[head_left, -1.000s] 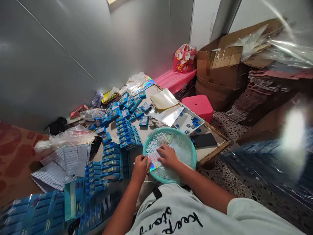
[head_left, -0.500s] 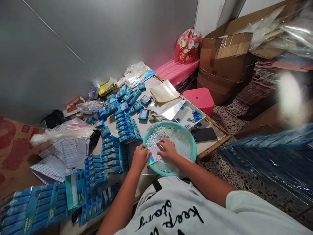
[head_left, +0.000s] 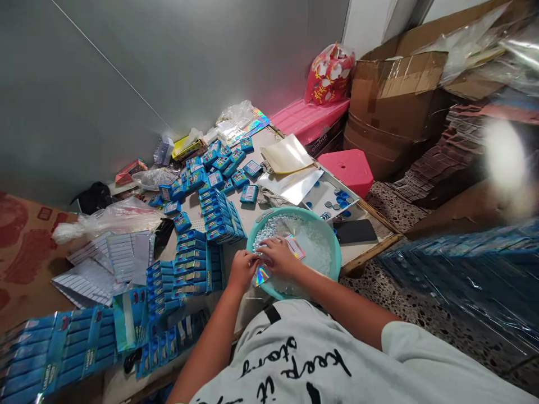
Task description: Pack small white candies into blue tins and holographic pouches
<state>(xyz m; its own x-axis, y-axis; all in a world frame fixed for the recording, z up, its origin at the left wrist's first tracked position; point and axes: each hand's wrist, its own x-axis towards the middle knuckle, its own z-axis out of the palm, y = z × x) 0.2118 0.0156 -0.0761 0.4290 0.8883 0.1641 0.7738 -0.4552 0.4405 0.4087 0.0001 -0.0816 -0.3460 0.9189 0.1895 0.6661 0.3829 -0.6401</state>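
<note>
Over the near left rim of a teal basin (head_left: 338, 252), my two hands meet at the fingertips. My left hand (head_left: 243, 271) is closed in a pinch at the upper edge of a rainbow-shiny card (head_left: 261, 274). From the right, my right hand (head_left: 278, 257) bends its fingers down onto the same card, thumb and fingertips together; its exact grip is partly hidden. A second card with a pink, shiny edge (head_left: 296, 247) lies in the basin just beyond my right hand. Small pale beads (head_left: 269, 225) fill the basin's far left, beside clear plastic pieces (head_left: 318, 244).
Stacked blue boxes (head_left: 221, 221) stand left of the basin, with loose blue boxes (head_left: 214, 179) behind. A white tray of blue caps (head_left: 332, 197), a dark phone-like slab (head_left: 356, 231) and shiny sheets (head_left: 290, 154) lie beyond. A pink stool (head_left: 347, 171) stands past the table's wooden edge (head_left: 374, 255).
My right hand has shifted left to my left fingertips, and the card between them is now tilted. The pink-edged card now shows beyond my right hand. The view has moved slightly.
</note>
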